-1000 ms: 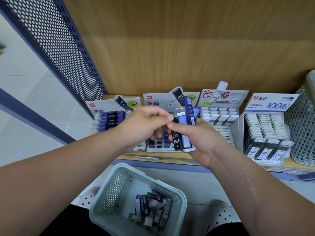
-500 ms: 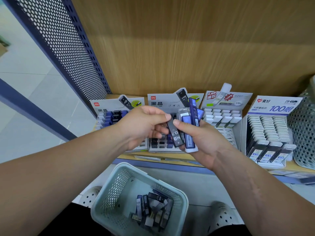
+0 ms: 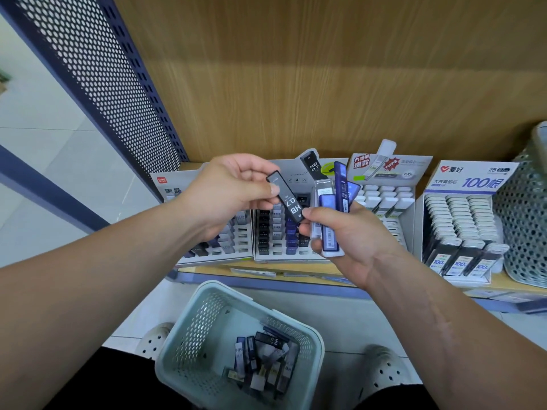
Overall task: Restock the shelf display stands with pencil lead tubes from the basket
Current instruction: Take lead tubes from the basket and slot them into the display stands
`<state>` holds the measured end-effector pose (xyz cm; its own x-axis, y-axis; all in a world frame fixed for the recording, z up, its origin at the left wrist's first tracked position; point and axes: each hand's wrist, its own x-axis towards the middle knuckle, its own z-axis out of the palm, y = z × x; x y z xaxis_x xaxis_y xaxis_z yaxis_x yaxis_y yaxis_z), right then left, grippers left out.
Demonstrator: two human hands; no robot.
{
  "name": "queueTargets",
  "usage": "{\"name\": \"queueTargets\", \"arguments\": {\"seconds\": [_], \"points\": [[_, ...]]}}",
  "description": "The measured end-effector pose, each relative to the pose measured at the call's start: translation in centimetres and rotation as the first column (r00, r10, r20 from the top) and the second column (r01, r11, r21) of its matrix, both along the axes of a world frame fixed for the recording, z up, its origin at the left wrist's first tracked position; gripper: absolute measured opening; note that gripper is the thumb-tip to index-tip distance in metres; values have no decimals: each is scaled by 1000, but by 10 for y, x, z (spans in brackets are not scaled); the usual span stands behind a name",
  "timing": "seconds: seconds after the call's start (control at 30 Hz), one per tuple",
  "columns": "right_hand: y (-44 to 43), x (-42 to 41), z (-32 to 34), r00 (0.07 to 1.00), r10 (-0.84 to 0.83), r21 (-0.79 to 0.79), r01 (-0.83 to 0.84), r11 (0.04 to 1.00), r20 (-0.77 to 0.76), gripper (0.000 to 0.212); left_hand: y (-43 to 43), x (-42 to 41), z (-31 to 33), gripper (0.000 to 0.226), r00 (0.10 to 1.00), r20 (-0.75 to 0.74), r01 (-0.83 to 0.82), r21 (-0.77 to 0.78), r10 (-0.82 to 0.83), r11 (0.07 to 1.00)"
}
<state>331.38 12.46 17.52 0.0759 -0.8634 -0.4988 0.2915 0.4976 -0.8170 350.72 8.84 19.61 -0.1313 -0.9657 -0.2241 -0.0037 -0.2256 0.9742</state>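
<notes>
My left hand (image 3: 231,196) pinches the upper end of a black lead tube (image 3: 285,199) marked HB 0.7. Its lower end touches the thumb of my right hand (image 3: 352,241). My right hand grips a bundle of blue and clear lead tubes (image 3: 333,208) upright. Both hands hover in front of the display stands on the shelf: a left stand (image 3: 213,247) and a middle stand (image 3: 278,241) with black, grey and blue tubes. Below, a pale green basket (image 3: 189,332) on the floor holds several loose tubes (image 3: 263,362).
Two more stands sit to the right: one with white-capped tubes (image 3: 387,196) and one labelled 100 (image 3: 461,232). A perforated grey bin (image 3: 527,220) stands at the shelf's far right. A perforated metal panel (image 3: 97,72) closes the left side. My shoes flank the basket.
My left hand has drawn the black HB 0.7 tube out of the bundle in my right hand and lifted it up and to the left. The bundle stays put.
</notes>
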Motion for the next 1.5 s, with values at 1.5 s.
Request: {"name": "queueTargets", "arguments": {"seconds": [1.5], "points": [[9,-48,-8,994,-89,40,92,995,-70,26,27,-62,-79,21,915,395,100,-17,-85,995]]}}
